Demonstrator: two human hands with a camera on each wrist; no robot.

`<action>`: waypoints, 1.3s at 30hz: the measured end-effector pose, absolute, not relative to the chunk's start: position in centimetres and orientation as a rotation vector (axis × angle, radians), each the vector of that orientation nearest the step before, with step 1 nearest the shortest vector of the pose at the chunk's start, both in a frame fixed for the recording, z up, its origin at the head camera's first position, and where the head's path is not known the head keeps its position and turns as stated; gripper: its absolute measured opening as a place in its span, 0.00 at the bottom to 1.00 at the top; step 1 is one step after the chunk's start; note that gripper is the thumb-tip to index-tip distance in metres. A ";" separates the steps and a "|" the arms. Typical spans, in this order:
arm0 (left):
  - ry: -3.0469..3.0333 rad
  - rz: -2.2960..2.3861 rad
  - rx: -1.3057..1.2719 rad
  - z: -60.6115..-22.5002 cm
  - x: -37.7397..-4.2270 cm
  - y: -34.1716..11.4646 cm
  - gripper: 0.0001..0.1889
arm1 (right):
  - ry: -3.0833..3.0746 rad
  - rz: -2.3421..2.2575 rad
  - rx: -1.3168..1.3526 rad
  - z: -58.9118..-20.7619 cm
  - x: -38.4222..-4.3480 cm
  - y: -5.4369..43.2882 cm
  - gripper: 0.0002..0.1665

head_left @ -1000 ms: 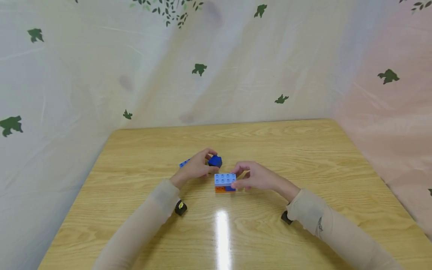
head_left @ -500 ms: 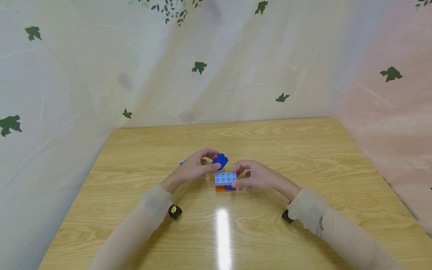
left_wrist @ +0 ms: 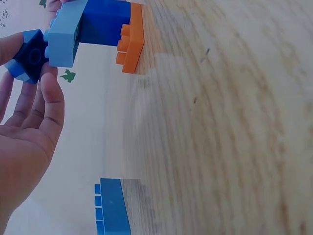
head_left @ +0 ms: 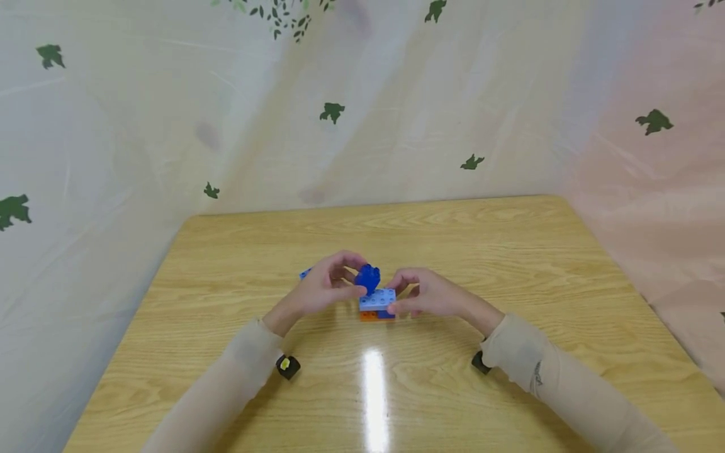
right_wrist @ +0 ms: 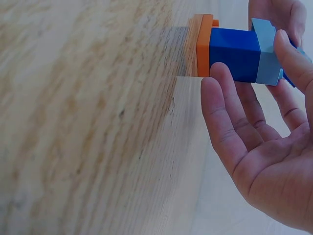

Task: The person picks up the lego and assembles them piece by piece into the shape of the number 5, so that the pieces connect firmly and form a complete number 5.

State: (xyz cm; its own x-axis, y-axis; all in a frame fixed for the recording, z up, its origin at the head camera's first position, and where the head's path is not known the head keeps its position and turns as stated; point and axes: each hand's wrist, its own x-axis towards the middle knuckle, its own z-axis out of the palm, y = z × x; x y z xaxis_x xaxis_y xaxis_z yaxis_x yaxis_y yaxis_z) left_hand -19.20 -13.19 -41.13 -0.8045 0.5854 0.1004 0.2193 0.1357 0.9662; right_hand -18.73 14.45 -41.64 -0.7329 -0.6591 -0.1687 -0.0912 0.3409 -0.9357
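Observation:
My left hand [head_left: 317, 288] pinches a dark blue toy brick [head_left: 368, 279] between thumb and fingers. Tilted, this brick sits just over the left part of a small brick stack; in the left wrist view its lower edge is close to the studs, and contact is hard to tell. The stack has an orange base brick [left_wrist: 135, 41], a dark blue brick [right_wrist: 234, 54] standing on one end of it, and a light blue brick [head_left: 376, 301] across the top. My right hand [head_left: 433, 294] holds the light blue brick's right end between thumb and fingers.
Partly hidden behind my left hand, another blue brick [left_wrist: 115, 208] lies on the wooden table [head_left: 453, 390]. A patterned cloth [head_left: 385, 126] hangs behind the table and along its sides. Both wrists carry small dark devices.
My left hand has lifted the dark blue brick off the table, brought it rightward and tilted it over the stack. The right hand has stayed at the stack.

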 end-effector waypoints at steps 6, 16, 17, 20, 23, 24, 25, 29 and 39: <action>2.093 1.752 0.792 -41.3 -18.8 -12.9 0.30 | 2.081 -1.392 -0.658 -41.5 -18.7 14.4 0.17; 2.103 1.671 0.836 -41.6 -18.0 -13.2 0.22 | 2.074 -1.395 -0.668 -41.5 -18.7 14.3 0.17; 2.102 1.672 0.835 -41.6 -18.0 -13.1 0.22 | 2.074 -1.393 -0.668 -41.4 -18.7 14.3 0.17; 2.102 1.671 0.837 -41.7 -17.9 -13.1 0.22 | 2.073 -1.393 -0.670 -41.3 -18.6 14.4 0.18; 2.101 1.665 0.834 -41.8 -17.9 -13.1 0.22 | 2.074 -1.388 -0.664 -41.3 -18.6 14.4 0.18; 2.103 1.660 0.832 -41.8 -17.8 -13.1 0.22 | 2.075 -1.386 -0.662 -41.3 -18.6 14.4 0.18; 2.105 1.655 0.831 -41.8 -17.8 -13.1 0.22 | 2.076 -1.385 -0.658 -41.4 -18.6 14.4 0.18; 2.139 1.630 0.831 -41.8 -17.5 -13.1 0.22 | 2.079 -1.384 -0.649 -41.4 -18.5 14.4 0.18; 2.184 1.602 0.846 -41.8 -17.2 -13.1 0.21 | 2.071 -1.390 -0.636 -41.2 -18.5 14.4 0.17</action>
